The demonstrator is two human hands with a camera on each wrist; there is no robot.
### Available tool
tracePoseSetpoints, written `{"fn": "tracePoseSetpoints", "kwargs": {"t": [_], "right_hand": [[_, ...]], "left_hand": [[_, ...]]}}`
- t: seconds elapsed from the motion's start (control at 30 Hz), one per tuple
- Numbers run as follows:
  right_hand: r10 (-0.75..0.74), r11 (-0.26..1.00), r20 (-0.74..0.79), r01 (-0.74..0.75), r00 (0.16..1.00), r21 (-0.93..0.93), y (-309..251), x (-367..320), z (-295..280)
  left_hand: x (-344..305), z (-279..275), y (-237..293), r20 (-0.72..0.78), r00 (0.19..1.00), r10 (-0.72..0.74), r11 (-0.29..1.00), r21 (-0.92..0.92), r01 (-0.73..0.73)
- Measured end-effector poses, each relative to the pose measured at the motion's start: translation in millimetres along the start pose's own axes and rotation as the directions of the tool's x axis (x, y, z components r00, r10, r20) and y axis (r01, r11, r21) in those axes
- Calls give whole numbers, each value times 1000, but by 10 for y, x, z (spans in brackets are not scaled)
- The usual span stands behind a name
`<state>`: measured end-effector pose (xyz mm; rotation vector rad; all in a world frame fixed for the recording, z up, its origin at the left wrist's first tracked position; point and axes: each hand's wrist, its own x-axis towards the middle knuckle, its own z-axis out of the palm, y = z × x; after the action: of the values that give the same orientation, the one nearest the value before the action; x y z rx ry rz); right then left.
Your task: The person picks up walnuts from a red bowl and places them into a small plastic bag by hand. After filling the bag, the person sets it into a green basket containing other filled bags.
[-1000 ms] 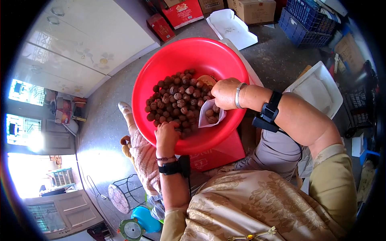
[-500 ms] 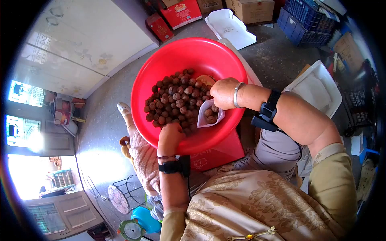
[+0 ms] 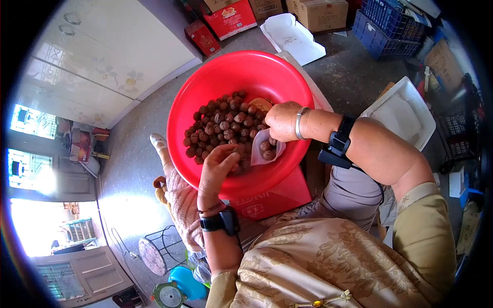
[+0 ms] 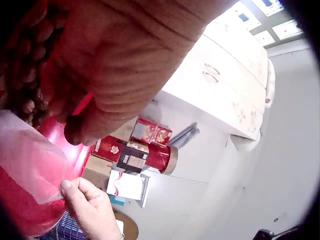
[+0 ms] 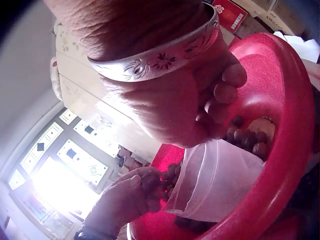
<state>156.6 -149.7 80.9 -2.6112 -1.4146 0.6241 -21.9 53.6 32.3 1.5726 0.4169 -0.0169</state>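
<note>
Left fingers hide walnuts; right fingers pinch bag.

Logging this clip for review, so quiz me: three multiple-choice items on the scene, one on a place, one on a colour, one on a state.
1. Where is the plastic bag?
A. inside the basin, beside the walnuts
B. on a shelf
C. hung on a hook

2. What colour is the basin?
A. blue
B. red
C. white

3. How is the bag's mouth?
A. knotted
B. folded flat
C. held open by the right hand

Answers:
1 A: the head view shows the bag within the basin's rim.
2 B: the basin's wall is red in the head and right wrist views.
3 C: the right wrist view shows that hand's fingers on the bag's edge and the mouth gaping, while the left hand holds walnuts beside it.
</note>
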Motion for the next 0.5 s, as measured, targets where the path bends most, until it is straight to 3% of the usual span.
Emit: {"fn": "tracePoseSetpoints", "kwargs": {"t": [0.23,0.37,0.5], "right_hand": [[1,1000,1,-1,1000,-11,-11,-16,-17],[7,1000,4,-7,1000,-10,6,6,15],[-27,999,-52,25,998,-37,38,20,72]], "left_hand": [[-8,229,197,32,999,26,984,176,-31],[-42,288,312,51,997,54,992,114,-59],[8,60,201,-41,992,120,979,171,-112]]}}
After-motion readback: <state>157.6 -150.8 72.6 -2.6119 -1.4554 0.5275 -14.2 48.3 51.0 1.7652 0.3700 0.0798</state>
